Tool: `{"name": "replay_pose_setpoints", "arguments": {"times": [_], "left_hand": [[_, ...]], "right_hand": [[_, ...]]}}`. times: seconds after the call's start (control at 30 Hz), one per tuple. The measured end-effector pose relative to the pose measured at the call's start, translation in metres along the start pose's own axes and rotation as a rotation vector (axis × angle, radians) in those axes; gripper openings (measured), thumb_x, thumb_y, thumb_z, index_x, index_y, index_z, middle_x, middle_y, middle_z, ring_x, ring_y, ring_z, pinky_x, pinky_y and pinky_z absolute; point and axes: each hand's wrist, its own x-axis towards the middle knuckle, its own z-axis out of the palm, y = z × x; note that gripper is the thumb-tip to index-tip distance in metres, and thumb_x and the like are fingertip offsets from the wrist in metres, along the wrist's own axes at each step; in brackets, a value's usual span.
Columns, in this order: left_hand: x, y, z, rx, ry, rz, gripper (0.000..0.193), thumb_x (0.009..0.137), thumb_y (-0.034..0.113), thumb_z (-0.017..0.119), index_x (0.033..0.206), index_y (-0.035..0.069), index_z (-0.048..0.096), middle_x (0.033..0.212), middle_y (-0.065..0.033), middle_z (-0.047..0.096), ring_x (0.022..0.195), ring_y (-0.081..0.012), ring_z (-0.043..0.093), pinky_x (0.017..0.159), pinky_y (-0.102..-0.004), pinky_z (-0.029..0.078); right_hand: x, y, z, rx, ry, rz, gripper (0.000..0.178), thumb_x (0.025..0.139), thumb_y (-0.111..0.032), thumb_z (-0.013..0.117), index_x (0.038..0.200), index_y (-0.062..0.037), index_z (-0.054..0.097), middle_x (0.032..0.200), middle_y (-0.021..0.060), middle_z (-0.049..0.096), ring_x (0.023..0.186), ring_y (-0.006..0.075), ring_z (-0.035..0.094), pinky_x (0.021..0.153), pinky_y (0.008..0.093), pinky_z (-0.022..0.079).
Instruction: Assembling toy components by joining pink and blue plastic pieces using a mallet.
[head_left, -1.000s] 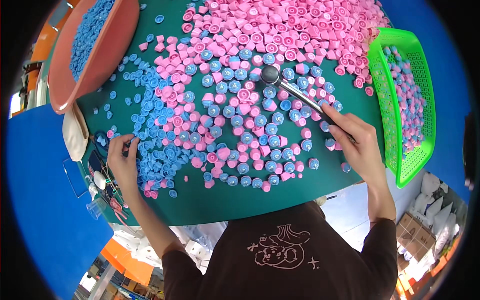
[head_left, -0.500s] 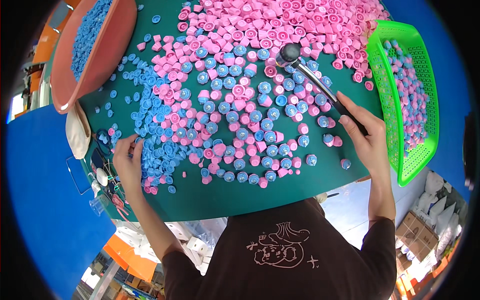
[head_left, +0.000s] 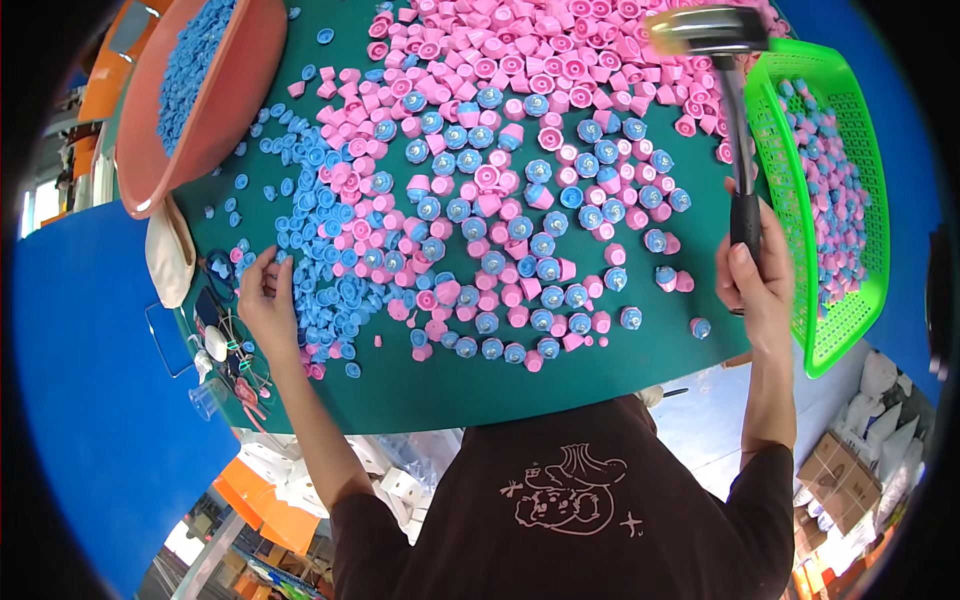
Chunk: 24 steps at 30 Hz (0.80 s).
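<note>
My right hand [head_left: 757,270] is wrapped round the black grip of a mallet [head_left: 738,130]. The mallet stands raised near the green basket, its dark head with a yellowish end blurred at the top. At the left, my left hand [head_left: 270,300] has its fingers bent together at the edge of loose blue caps [head_left: 335,300]; whatever is between the fingertips is too small to make out. Across the middle lie many small pink cups [head_left: 487,178], several topped with blue caps [head_left: 543,244] that have a shiny centre. A dense heap of pink cups [head_left: 560,50] covers the far side.
A reddish basin [head_left: 255,90] of blue caps leans in at the far left. The green basket [head_left: 812,330] at the right holds pink-and-blue pieces. A cream cloth pouch [head_left: 168,255], cords and a clear cup [head_left: 207,398] lie by the left edge of the green table [head_left: 400,390].
My right hand has swung the mallet up and to the right, away from the pieces. My left hand stays by the blue caps, with its fingers shifted slightly. The whole view has shifted a little.
</note>
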Motion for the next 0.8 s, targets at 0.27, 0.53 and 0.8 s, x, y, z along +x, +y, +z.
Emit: {"name": "replay_pose_setpoints", "arguments": {"times": [0.27,0.53,0.8], "left_hand": [[0.01,0.005,-0.007,0.062,0.018,-0.072,0.026,0.081,0.015,0.077,0.101,0.001,0.07,0.079,0.0009,0.06,0.062,-0.0065,0.047,0.058,-0.0208,0.04],[0.021,0.206,0.049,-0.42,-0.237,0.505,0.028,0.071,0.009,0.079,0.096,0.005,0.07,0.089,-0.0075,0.068,0.078,-0.021,0.063,0.071,-0.0319,0.049],[0.036,0.237,0.103,-0.403,-0.331,0.685,0.024,0.072,0.011,0.078,0.094,0.006,0.071,0.083,-0.0065,0.067,0.074,-0.0224,0.06,0.067,-0.0326,0.048]], "right_hand": [[-0.002,0.009,-0.003,-0.242,0.15,-0.216,0.043,0.097,-0.023,0.056,0.131,0.002,0.051,0.073,-0.0023,0.052,0.056,0.0021,0.043,0.048,0.0162,0.031],[0.011,-0.004,0.006,-0.514,0.007,-0.102,0.044,0.089,-0.011,0.067,0.13,-0.0008,0.056,0.11,0.0059,0.065,0.089,0.0089,0.057,0.077,0.0215,0.045],[0.007,0.009,-0.001,-0.523,0.039,-0.183,0.045,0.089,-0.012,0.066,0.132,-0.0023,0.056,0.111,0.0094,0.066,0.09,0.0102,0.06,0.079,0.0232,0.047]]}}
